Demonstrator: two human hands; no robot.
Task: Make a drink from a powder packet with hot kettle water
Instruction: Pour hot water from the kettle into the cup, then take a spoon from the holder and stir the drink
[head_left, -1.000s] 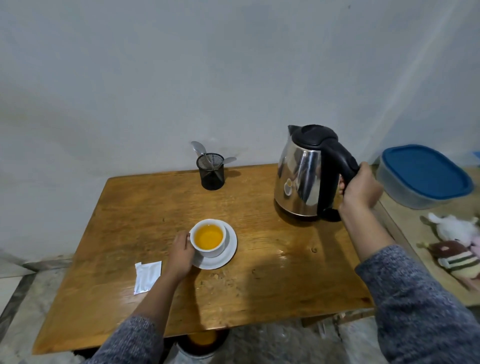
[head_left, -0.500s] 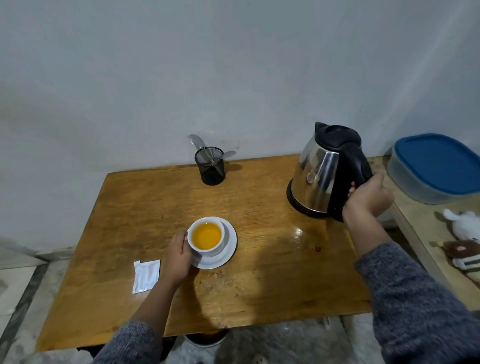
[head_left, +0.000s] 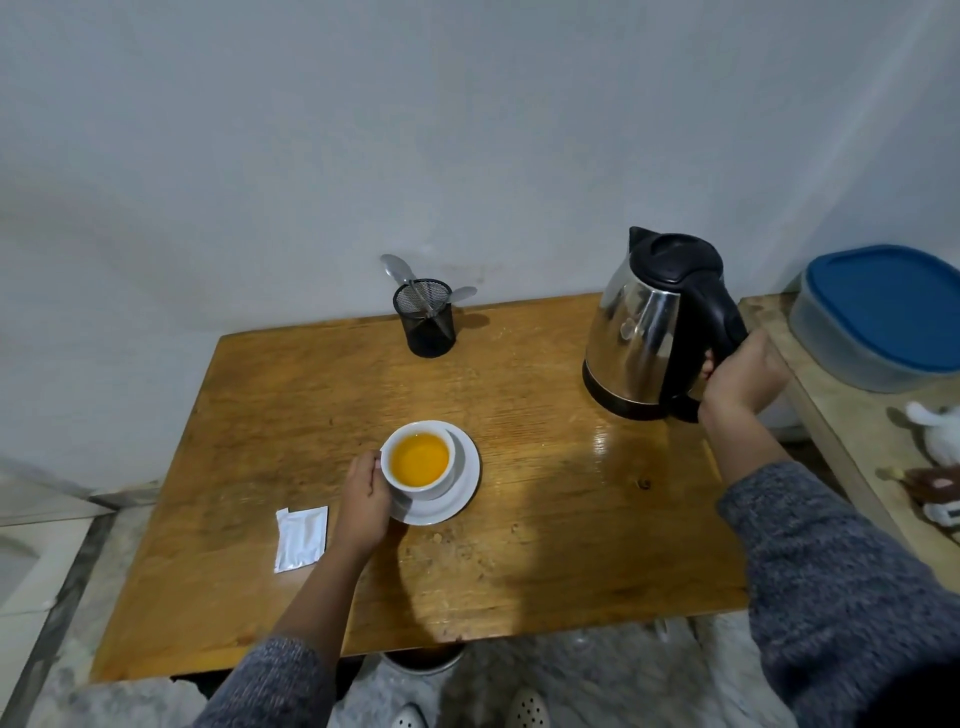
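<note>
Orange drink (head_left: 420, 459) fills a white cup (head_left: 418, 461). The cup sits on a white saucer (head_left: 464, 483) near the middle of the wood table (head_left: 545, 519). The left hand (head_left: 365, 499) curls its fingers around the cup's left side. A white packet (head_left: 302, 538) lies flat just left of that hand. The right hand (head_left: 740, 379) grips the black handle of the shiny kettle (head_left: 644, 332), which stands at the table's far right. A black mesh holder (head_left: 425, 325) with spoons (head_left: 399, 268) stands at the back.
</note>
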